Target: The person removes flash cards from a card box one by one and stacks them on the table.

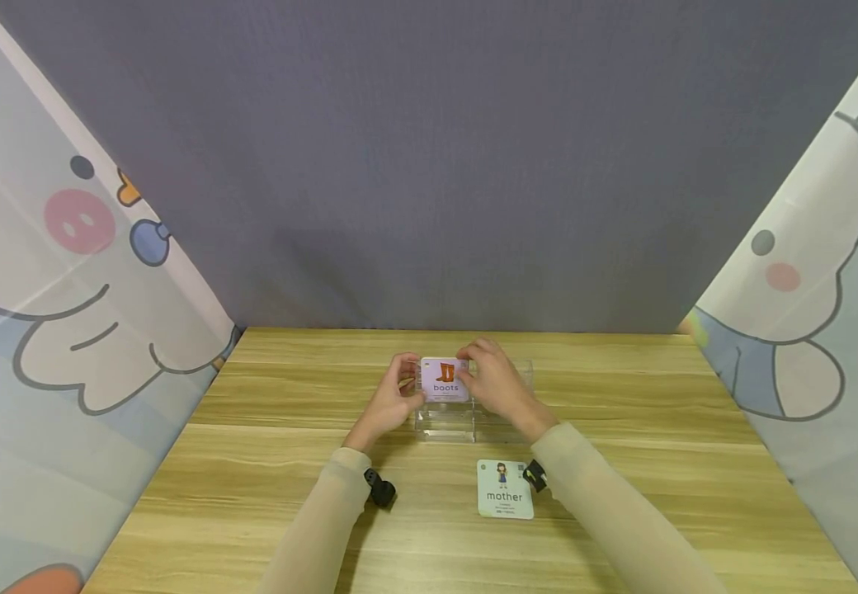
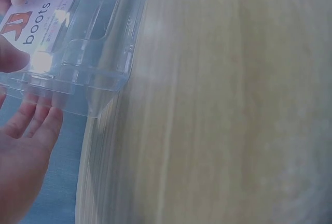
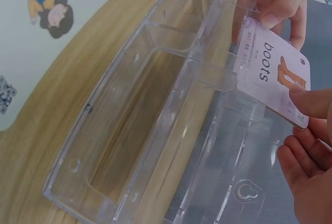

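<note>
A light purple card marked "boots" [image 1: 445, 388] stands in the rear part of a clear plastic card holder [image 1: 447, 435]. My right hand [image 1: 499, 384] pinches the card's right edge, its thumb in front and fingers behind, as the right wrist view shows. At the holder's left end, my left hand [image 1: 392, 396] has its thumb against the card's left side. Its other fingers [image 2: 46, 123] reach behind the clear plastic, partly hidden. In the right wrist view, the stepped compartments of the holder [image 3: 140, 115] show in front of the card.
A white "mother" card [image 1: 505, 503] lies face up on the wooden table [image 1: 266, 462], beside my right wrist. Dark wrist cameras sit on both sleeves. A grey panel [image 1: 459, 206] rises behind the table, with cartoon-printed curtains [image 1: 21, 247] at the sides.
</note>
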{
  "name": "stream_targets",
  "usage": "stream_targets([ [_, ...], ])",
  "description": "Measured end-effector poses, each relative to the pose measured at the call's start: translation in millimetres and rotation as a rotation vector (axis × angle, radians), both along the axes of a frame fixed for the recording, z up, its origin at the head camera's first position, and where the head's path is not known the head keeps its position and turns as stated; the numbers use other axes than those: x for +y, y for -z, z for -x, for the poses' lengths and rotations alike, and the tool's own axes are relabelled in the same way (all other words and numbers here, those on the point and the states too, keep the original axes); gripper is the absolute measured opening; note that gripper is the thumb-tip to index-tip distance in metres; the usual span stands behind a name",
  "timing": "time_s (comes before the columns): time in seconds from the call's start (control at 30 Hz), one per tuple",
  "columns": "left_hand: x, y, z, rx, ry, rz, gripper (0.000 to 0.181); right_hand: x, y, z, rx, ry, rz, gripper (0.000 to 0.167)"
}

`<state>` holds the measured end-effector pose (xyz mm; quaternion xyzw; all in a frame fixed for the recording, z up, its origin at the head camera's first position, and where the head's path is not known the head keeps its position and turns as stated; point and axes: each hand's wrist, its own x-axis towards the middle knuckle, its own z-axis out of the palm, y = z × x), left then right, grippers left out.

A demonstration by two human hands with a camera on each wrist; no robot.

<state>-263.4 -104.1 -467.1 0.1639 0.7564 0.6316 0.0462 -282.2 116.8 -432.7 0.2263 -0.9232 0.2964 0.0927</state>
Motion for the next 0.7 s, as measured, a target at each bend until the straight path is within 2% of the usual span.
stream_targets([
  [0.27, -0.1, 1.8, 0.2, 0.015, -0.008, 0.001, 0.064, -1.3, 1.0, 0.6, 0.004, -0.002, -0.026, 0.028],
  [0.5, -0.3, 31.3, 17.1, 0.009, -0.033, 0.021, 0.069, -2.1, 3.4, 2.5, 0.025, 0.006, -0.021, 0.027],
  [0.7, -0.2, 36.9, 17.5, 0.022, -0.048, -0.02, 0.068, -2.3, 4.2, 3.5, 0.026, 0.015, -0.005, 0.025],
])
